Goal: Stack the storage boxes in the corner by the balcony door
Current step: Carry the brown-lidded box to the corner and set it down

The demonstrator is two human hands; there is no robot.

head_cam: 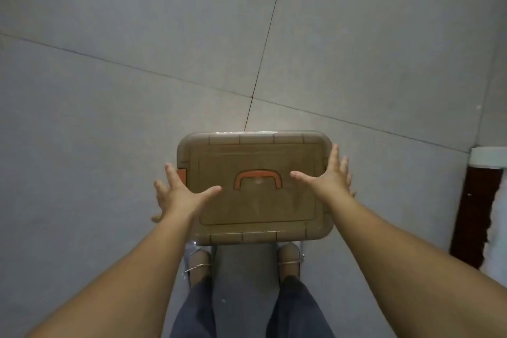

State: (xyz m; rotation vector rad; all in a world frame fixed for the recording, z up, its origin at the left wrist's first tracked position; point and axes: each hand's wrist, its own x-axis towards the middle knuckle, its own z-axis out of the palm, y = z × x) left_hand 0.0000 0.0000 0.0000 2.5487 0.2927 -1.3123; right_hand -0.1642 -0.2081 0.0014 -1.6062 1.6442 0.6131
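A storage box [255, 208] with a brown lid and an orange handle [258, 178] set flat in the lid stands on the grey tiled floor just in front of my feet. An orange side latch [182, 174] shows at its left edge. My left hand [178, 195] is spread over the box's left edge, fingers straight, thumb over the lid. My right hand [327, 177] is spread over the right edge in the same way. Whether either hand touches the box cannot be told. Neither holds anything.
Large grey floor tiles [137, 63] stretch ahead and to the left. At the right stand a dark brown frame or skirting [472, 217] and a white edge [488, 158]. My shoes [200, 261] stand right behind the box.
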